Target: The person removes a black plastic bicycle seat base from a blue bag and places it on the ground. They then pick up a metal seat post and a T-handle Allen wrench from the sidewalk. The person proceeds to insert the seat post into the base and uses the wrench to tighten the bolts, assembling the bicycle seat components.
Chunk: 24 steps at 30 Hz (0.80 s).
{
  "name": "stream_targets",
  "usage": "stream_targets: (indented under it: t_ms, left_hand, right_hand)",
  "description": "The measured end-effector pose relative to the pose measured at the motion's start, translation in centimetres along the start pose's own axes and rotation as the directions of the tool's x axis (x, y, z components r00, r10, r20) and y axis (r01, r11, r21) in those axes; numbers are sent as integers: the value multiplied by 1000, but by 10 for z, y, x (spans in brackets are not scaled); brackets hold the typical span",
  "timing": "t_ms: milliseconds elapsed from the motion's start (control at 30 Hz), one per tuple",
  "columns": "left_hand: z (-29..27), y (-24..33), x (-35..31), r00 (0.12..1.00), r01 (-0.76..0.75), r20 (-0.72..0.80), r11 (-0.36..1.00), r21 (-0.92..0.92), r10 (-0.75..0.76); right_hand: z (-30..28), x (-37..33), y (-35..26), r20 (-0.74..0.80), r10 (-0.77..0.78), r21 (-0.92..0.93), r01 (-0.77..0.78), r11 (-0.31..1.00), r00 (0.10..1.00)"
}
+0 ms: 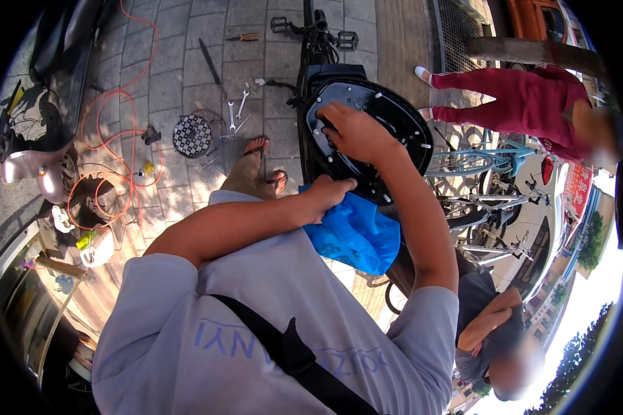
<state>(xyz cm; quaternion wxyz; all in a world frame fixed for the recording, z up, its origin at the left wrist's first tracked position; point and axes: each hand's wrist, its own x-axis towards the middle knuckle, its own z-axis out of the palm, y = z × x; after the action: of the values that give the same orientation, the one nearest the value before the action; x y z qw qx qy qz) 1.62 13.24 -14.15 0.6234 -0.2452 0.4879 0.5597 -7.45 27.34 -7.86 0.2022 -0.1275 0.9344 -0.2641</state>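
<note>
The right hand [360,131] curls inside the upturned black shell [393,111] before the chest, fingers bent — whether they pinch anything, I cannot tell. The left hand [327,196] closes at its near rim, against blue cloth [356,235]; which it grips is unclear. Purple lettering [223,336] crosses the shirt [163,325]. Wrenches [242,104], pliers [242,37] — left; bicycles [519,155], two people [547,100] — right.

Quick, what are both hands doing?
Left hand: beside the blue cloth; its grip can't be told.
Right hand: curled over the black shell; its hold can't be told.
</note>
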Motion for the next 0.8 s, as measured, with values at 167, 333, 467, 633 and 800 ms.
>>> stream_targets:
  t_ms: [167,333,467,633,800]
  left_hand:
    - [1,6,-9,1000,-3,18,1000,-7,3]
    - [0,9,-14,1000,2,29,1000,-4,-2]
    - [0,7,-8,999,8,38,1000,-14,-8]
    - [-1,-1,1,998,-56,17,998,-13,56]
    - [-4,8,-12,996,41,84,999,5,-41]
  right_hand:
    - [-3,-4,-5,-26,-55,-11,54,998,998]
    - [6,6,-6,42,-109,-87,113,990,993]
    - [13,8,-6,71,-85,-129,94,987,994]
    - [6,-1,-13,-126,-14,138,32,990,992]
    - [-16,-59,10,-54,443,999,51,19,895]
